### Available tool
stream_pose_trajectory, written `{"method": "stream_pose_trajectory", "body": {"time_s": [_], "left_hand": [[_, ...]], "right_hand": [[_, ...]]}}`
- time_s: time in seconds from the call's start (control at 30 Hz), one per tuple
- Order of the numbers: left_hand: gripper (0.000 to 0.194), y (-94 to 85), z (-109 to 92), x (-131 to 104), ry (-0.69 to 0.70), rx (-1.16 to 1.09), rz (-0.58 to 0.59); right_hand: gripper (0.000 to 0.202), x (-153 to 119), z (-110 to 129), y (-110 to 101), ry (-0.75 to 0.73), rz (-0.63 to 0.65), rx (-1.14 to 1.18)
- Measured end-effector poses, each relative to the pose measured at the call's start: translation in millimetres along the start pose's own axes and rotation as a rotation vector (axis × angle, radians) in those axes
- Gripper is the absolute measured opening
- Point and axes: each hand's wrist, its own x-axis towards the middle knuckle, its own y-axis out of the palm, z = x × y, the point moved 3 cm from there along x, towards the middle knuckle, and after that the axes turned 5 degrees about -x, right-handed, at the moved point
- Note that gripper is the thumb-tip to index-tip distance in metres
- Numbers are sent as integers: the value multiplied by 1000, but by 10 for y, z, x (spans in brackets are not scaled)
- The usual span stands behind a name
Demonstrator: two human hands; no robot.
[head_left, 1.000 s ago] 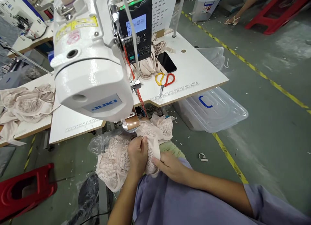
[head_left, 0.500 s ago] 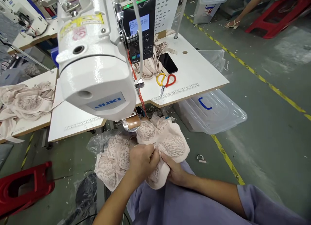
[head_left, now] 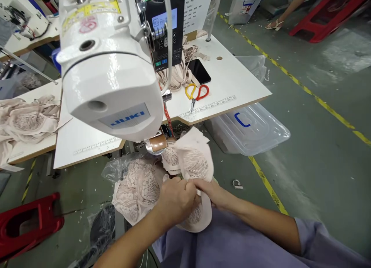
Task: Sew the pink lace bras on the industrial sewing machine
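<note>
A pale pink lace bra piece (head_left: 195, 163) hangs between my two hands, below the head of a white sewing machine (head_left: 113, 94). My left hand (head_left: 178, 200) is closed round its middle edge, knuckles up. Beside it and touching it, my right hand (head_left: 210, 190) pinches the same piece, thumb on top; its other fingers are hidden behind the fabric. More lace cups (head_left: 139, 189) lie bunched to the left of my left hand, below the machine's copper-coloured cylinder (head_left: 158, 143).
Scissors with yellow and red handles (head_left: 195, 96) and a black phone (head_left: 199, 71) lie on the white table (head_left: 228, 82). A lidded clear bin (head_left: 257, 133) stands under its right edge. Red stools and a person's leg (head_left: 292, 7) are farther off.
The bra piece has turned in my hands, its upper cup now folded more upright and further left. Both hands have shifted slightly and moved closer together. The view has moved a little.
</note>
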Motion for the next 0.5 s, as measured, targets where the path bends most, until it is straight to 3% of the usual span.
{"method": "stream_pose_trajectory", "body": {"time_s": [0.07, 0.2, 0.23, 0.33, 0.37, 0.4, 0.5], "left_hand": [[26, 1, 48, 1, 61, 11, 5], [33, -42, 209, 37, 55, 12, -29], [33, -59, 248, 50, 21, 21, -39], [32, -108, 332, 85, -132, 3, 2], [31, -121, 338, 96, -174, -24, 40], [30, -133, 328, 108, -197, -59, 84], [30, -184, 227, 175, -132, -187, 177]], "right_hand": [[51, -4, -7, 10, 109, 48, 73], [62, -77, -23, -13, 144, 164, 219], [64, -111, -10, -42, 152, 264, 191], [62, -267, 112, -188, 162, 827, -128], [60, -298, 187, -272, 123, 939, -232], [55, -284, 286, -362, 44, 922, -309], [52, -64, 668, -547, -329, 415, -490]]}}
